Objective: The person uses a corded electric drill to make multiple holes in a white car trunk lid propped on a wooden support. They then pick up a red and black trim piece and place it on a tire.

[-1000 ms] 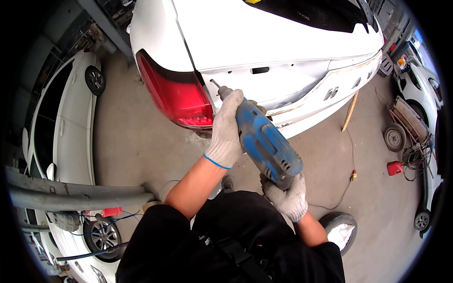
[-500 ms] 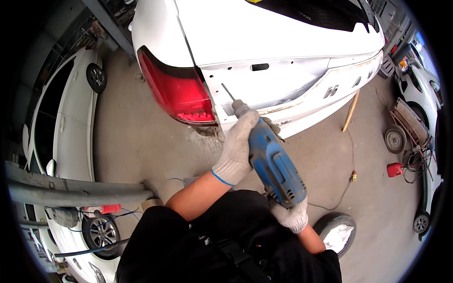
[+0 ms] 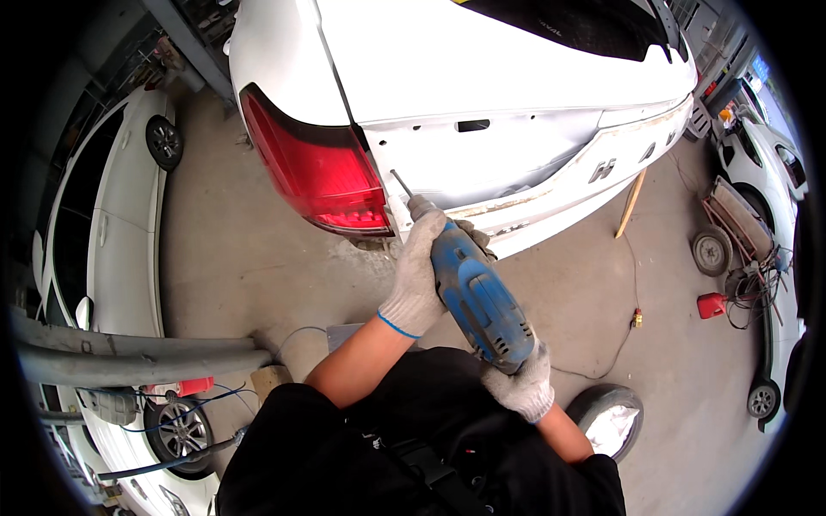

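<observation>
Both my gloved hands hold a blue power drill (image 3: 482,297). My left hand (image 3: 416,271) is wrapped round its front, just behind the chuck. My right hand (image 3: 522,381) grips the rear end; the drill's body hides part of those fingers. From the chuck a thin drill bit (image 3: 402,183) points away from me at the tailgate (image 3: 482,163) of a white car. The tip overlaps the panel near small holes at its left edge; whether it touches, I cannot tell. Left of the bit sits a red tail light (image 3: 314,172).
A white car (image 3: 125,215) stands at the left, with a grey lift arm (image 3: 142,353) nearer me. A wooden stick (image 3: 632,204) leans below the bumper. Behind my right arm lies a tyre (image 3: 632,413). A cable (image 3: 621,344), red can (image 3: 711,304) and wheeled cart (image 3: 736,215) are at the right.
The drill and both hands have shifted slightly left in the picture. The bit's tip now appears lower on the panel. Both hands keep their hold, and the whole view has shifted a little.
</observation>
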Action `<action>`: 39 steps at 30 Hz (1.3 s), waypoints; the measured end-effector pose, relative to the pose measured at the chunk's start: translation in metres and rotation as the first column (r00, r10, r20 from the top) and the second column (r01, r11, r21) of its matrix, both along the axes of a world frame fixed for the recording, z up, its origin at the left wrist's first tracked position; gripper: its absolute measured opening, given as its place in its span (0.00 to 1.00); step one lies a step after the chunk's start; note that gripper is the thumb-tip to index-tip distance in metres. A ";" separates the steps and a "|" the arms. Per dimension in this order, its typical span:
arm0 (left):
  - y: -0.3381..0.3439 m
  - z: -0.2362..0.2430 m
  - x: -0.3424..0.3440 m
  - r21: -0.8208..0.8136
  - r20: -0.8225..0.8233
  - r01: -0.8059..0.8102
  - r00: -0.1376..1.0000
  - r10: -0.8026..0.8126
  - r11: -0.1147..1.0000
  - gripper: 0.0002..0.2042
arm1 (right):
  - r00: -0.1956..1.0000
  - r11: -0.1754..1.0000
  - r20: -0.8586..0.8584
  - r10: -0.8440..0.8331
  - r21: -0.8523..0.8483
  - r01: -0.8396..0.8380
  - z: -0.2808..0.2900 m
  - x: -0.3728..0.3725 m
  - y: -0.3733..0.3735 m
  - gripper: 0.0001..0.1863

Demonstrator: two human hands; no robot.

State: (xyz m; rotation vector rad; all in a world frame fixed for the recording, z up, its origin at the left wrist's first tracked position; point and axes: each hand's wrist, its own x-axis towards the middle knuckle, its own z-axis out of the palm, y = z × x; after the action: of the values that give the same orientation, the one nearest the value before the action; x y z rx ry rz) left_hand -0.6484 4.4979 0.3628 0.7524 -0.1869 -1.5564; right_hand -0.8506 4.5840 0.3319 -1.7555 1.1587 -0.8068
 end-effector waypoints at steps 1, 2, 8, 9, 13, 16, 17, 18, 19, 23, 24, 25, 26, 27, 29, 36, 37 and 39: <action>-0.001 0.001 0.002 -0.015 0.020 0.003 1.000 -0.002 1.000 0.24 | 1.000 1.000 -0.004 0.000 -0.011 0.000 -0.001 0.001 0.000 0.38; -0.001 0.002 0.004 -0.019 0.020 0.024 1.000 -0.023 1.000 0.24 | 1.000 0.999 -0.017 -0.005 -0.039 0.004 0.001 0.004 -0.001 0.39; -0.005 -0.004 0.017 -0.139 -0.111 0.096 0.987 -0.112 0.986 0.24 | 0.993 0.990 -0.111 -0.033 -0.142 0.017 0.028 0.021 -0.009 0.39; -0.005 -0.005 0.020 -0.172 -0.113 0.099 0.986 -0.119 0.980 0.24 | 0.991 0.989 -0.129 -0.035 -0.147 0.016 0.030 0.023 -0.010 0.39; -0.007 -0.002 0.019 -0.058 -0.034 0.073 0.997 -0.075 0.996 0.28 | 0.995 0.995 -0.096 0.016 -0.093 -0.025 0.031 0.024 -0.016 0.38; -0.007 0.002 0.016 -0.005 0.001 0.072 0.997 -0.072 0.997 0.28 | 0.998 1.000 -0.067 -0.007 -0.013 0.007 0.029 0.023 -0.015 0.32; -0.005 0.003 0.017 0.000 -0.013 0.076 0.997 -0.076 0.997 0.27 | 0.996 1.000 -0.087 -0.011 -0.018 0.009 0.026 0.025 -0.010 0.32; -0.002 0.006 0.020 0.006 -0.027 0.081 0.996 -0.081 0.997 0.27 | 0.994 1.000 -0.106 -0.014 -0.023 0.012 0.024 0.026 -0.006 0.32; 0.001 0.011 0.022 0.011 -0.041 0.086 0.996 -0.085 0.996 0.27 | 0.996 1.000 -0.084 -0.008 -0.024 0.006 0.023 0.027 -0.004 0.32; 0.001 0.021 0.025 0.007 0.017 0.083 0.996 -0.083 0.997 0.24 | 1.000 1.000 -0.018 -0.020 0.003 0.020 0.031 0.033 -0.001 0.31; 0.001 0.022 0.025 0.024 0.038 0.079 0.996 -0.080 0.997 0.25 | 1.000 0.999 -0.007 -0.030 0.016 0.030 0.033 0.035 -0.001 0.31; 0.002 0.022 0.025 0.042 0.059 0.074 0.995 -0.077 0.996 0.26 | 0.999 0.999 0.015 -0.038 0.000 0.038 0.031 0.037 0.000 0.31; 0.002 0.022 0.024 0.061 0.078 0.071 0.994 -0.075 0.996 0.27 | 0.998 0.999 0.034 -0.047 -0.013 0.048 0.027 0.038 0.003 0.31; 0.000 0.021 0.023 0.073 0.067 0.077 0.994 -0.082 0.994 0.26 | 0.997 0.998 0.053 -0.055 -0.027 0.057 0.024 0.038 0.005 0.31; -0.005 0.020 0.022 0.095 0.050 0.087 0.995 -0.092 0.992 0.26 | 0.997 0.997 0.047 -0.062 -0.051 0.065 0.020 0.039 0.003 0.34; -0.005 0.015 0.019 0.096 0.025 0.070 0.997 -0.073 0.993 0.23 | 0.997 0.994 0.040 -0.071 -0.077 0.074 0.019 0.035 0.003 0.35; -0.005 0.013 0.022 0.059 0.007 0.088 0.996 -0.089 0.994 0.22 | 0.998 0.996 0.012 -0.066 -0.052 0.067 0.021 0.035 0.002 0.35; -0.006 0.012 0.024 0.021 0.014 0.100 0.995 -0.101 0.995 0.22 | 0.998 0.998 -0.039 -0.054 -0.013 0.053 0.030 0.036 -0.002 0.37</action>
State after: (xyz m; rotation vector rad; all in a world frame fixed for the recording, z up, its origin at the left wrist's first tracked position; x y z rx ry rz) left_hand -0.6244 4.4921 0.3744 0.7813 -0.2232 -1.6504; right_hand -0.8147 4.5819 0.3620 -1.7636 1.2337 -0.8163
